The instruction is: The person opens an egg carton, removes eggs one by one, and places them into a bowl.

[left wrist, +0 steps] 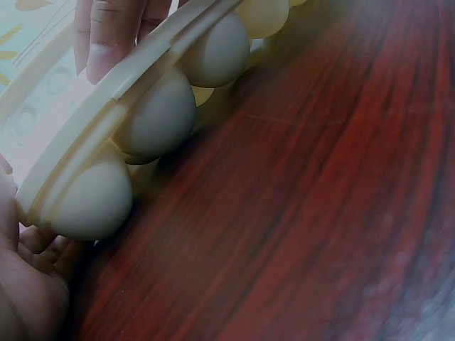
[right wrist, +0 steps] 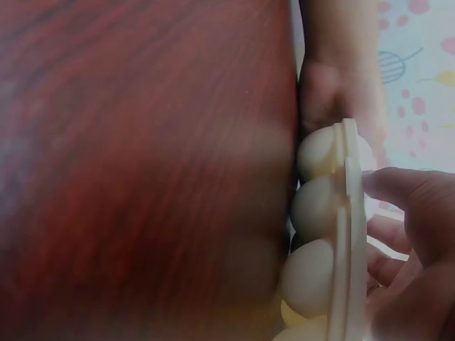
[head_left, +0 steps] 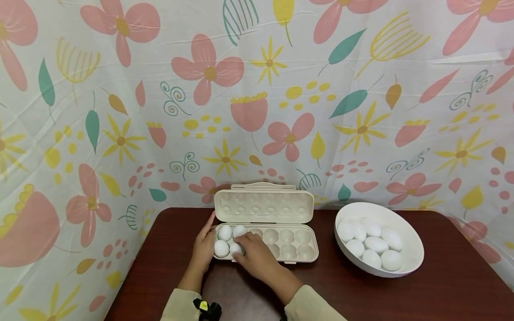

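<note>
A cream plastic egg carton (head_left: 277, 227) lies with its lid (head_left: 263, 207) raised at the back. Two white eggs (head_left: 225, 232) fill the leftmost column, and another white egg (head_left: 239, 230) sits in the back row beside them. My right hand (head_left: 257, 254) pinches an egg (head_left: 235, 248) at the second cup of the front row, thumb in front and fingers behind. My left hand (head_left: 203, 245) holds the carton's left end, its fingers along the side. In the right wrist view, the right thumb (right wrist: 391, 183) is by the carton's rim (right wrist: 355, 249).
A white bowl (head_left: 341, 243) with several white eggs (head_left: 376, 244) stands to the right on the dark red wooden table (head_left: 321, 294). Right behind the table hangs a floral curtain (head_left: 257, 111). A black strap device (head_left: 208, 308) is on the left wrist.
</note>
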Demonstrator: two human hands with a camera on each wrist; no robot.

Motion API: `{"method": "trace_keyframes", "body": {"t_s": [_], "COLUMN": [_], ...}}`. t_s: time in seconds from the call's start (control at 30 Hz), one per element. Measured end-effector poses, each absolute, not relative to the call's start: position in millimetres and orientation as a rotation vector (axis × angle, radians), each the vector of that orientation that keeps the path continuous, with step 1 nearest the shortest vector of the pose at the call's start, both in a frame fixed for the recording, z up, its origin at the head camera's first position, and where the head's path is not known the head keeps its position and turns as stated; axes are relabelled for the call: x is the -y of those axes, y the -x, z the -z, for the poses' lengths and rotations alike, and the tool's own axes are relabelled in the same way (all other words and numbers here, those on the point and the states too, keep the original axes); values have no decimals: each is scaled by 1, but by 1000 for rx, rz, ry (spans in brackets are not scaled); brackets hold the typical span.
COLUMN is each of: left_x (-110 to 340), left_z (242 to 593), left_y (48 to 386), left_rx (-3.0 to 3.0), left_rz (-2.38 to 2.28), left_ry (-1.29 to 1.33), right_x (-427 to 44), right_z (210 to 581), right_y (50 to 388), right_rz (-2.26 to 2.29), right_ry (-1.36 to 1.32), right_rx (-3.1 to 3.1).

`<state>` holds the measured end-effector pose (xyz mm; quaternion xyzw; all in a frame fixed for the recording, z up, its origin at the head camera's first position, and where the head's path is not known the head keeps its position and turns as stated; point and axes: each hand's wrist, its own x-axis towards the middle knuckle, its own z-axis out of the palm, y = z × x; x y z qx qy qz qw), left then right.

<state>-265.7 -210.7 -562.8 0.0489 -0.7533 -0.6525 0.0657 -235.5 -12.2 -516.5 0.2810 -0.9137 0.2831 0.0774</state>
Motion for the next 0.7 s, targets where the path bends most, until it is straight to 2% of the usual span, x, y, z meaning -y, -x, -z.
{"method": "trace_keyframes", "body": {"t_s": [0.33,0.7], "left_x": [210,207], "left_z": [563,541], "left_y": [265,258], "left_rx": [2274,2305], "left_rz": [1961,1982], "left_ry": [-147,-162], "right_x": [14,11], "right_z": [516,512], "right_y": [234,234], "right_rz": [-834,-840], "right_ry": [-833,-832], "right_rx": [2771,2754]}}
